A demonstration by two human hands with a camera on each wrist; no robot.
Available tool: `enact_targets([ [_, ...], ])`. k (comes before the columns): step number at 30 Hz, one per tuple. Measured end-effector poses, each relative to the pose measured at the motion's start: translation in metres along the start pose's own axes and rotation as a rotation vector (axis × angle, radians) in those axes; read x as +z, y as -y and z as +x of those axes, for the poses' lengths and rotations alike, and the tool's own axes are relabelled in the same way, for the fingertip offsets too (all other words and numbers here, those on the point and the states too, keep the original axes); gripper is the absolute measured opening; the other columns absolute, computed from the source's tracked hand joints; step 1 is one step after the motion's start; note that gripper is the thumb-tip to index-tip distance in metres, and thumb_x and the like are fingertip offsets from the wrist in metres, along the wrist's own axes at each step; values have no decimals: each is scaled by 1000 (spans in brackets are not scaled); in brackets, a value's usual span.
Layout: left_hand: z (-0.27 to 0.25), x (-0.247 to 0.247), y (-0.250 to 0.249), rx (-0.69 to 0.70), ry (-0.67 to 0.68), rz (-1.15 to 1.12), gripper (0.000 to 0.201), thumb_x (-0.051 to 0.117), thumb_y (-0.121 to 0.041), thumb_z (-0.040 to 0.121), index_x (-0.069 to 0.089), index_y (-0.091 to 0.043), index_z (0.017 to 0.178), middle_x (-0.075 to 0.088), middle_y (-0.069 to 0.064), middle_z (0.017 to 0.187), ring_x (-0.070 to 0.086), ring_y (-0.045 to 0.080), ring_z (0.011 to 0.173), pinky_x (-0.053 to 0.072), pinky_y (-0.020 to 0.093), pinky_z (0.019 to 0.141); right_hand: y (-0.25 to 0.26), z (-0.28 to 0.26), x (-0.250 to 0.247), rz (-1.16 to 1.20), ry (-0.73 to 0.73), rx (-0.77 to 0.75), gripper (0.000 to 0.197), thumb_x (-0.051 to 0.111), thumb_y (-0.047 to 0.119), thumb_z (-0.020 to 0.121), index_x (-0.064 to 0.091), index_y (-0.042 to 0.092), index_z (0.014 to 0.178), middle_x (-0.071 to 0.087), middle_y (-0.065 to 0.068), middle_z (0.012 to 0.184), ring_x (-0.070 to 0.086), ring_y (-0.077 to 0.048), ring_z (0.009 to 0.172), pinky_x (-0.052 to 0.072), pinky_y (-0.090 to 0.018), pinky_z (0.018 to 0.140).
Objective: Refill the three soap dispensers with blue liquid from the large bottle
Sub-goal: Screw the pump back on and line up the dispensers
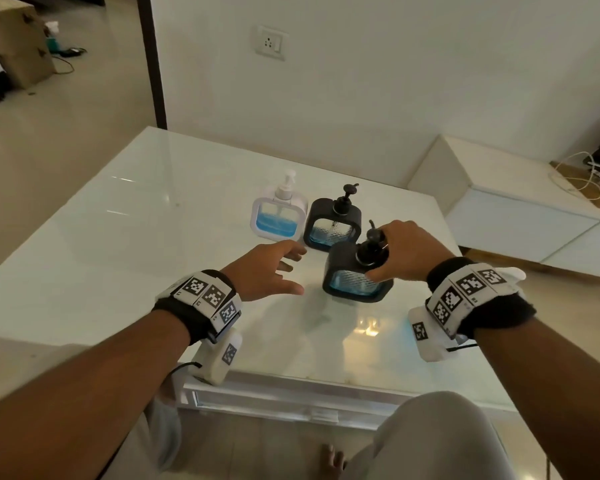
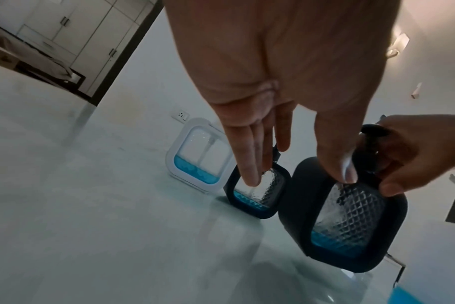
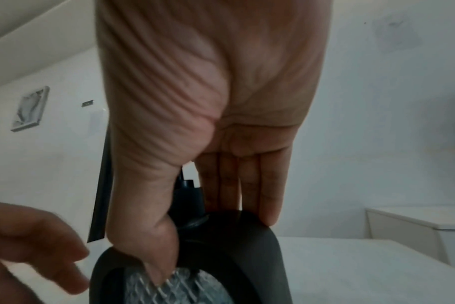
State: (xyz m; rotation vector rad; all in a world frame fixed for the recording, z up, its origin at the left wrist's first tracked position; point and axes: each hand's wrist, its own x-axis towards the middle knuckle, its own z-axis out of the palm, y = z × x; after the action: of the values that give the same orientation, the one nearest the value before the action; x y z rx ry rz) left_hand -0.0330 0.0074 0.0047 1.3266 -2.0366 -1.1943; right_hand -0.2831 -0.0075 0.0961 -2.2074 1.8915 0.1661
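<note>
Three soap dispensers stand on the white glass table (image 1: 118, 237), each with a little blue liquid at the bottom. The white dispenser (image 1: 278, 216) is farthest left, and a black dispenser (image 1: 333, 223) stands beside it. The nearest black dispenser (image 1: 355, 275) is held by my right hand (image 1: 390, 258). The thumb lies on its front (image 3: 159, 267) and the fingers curl behind the pump neck (image 3: 187, 195). My left hand (image 1: 291, 270) hovers just left of it, fingers straight and spread, holding nothing. The large bottle is not in the head view.
A wall with a socket (image 1: 270, 43) runs behind the table. A low white cabinet (image 1: 534, 216) with cables stands to the right. Cardboard boxes (image 1: 18, 43) sit on the floor at far left. A blue shape (image 2: 413, 296) shows at the left wrist view's bottom corner.
</note>
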Motion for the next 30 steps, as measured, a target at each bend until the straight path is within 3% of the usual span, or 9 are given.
enact_targets([
  [3, -1, -3, 3, -7, 12, 13, 65, 78, -30, 78, 44, -21, 132, 53, 0, 134, 56, 13, 113, 49, 27, 93, -16, 10, -1, -19, 3, 58, 54, 85, 32, 68, 61, 11, 111, 63, -2, 95, 58, -18, 86, 42, -22, 70],
  [6, -1, -6, 3, 7, 4, 20, 63, 78, -31, 78, 45, -20, 131, 54, 0, 131, 58, 13, 110, 49, 25, 92, -30, 19, -1, -19, 17, 115, 63, 86, 31, 68, 57, 9, 119, 62, -7, 110, 57, -20, 95, 45, -27, 79],
  [10, -1, -9, 0, 24, -2, 8, 64, 77, -37, 75, 46, -21, 129, 56, -2, 127, 60, 14, 109, 51, 28, 94, -41, 33, 0, -32, 22, 162, 67, 87, 32, 67, 56, 8, 121, 62, -9, 115, 55, -20, 94, 45, -28, 80],
  [21, -7, -17, -3, 64, -38, -48, 71, 74, -52, 62, 49, -25, 123, 59, -6, 118, 63, 13, 105, 54, 30, 92, -73, 67, 1, 35, -17, 342, 60, 91, 30, 60, 53, 6, 101, 58, -10, 93, 56, -27, 84, 42, -32, 69],
  [26, -5, -20, -2, 69, -31, -55, 72, 71, -59, 58, 46, -30, 120, 58, -8, 118, 62, 11, 106, 54, 25, 89, -79, 80, -1, 67, -30, 348, 58, 91, 28, 60, 56, 5, 101, 61, -12, 94, 57, -28, 86, 44, -33, 71],
  [30, -4, -20, 2, 70, -28, -104, 74, 73, -70, 50, 47, -40, 112, 60, -13, 116, 63, 2, 101, 53, 16, 81, -83, 90, -2, 84, -39, 329, 58, 90, 26, 62, 57, 2, 103, 61, -13, 94, 58, -28, 87, 44, -34, 71],
])
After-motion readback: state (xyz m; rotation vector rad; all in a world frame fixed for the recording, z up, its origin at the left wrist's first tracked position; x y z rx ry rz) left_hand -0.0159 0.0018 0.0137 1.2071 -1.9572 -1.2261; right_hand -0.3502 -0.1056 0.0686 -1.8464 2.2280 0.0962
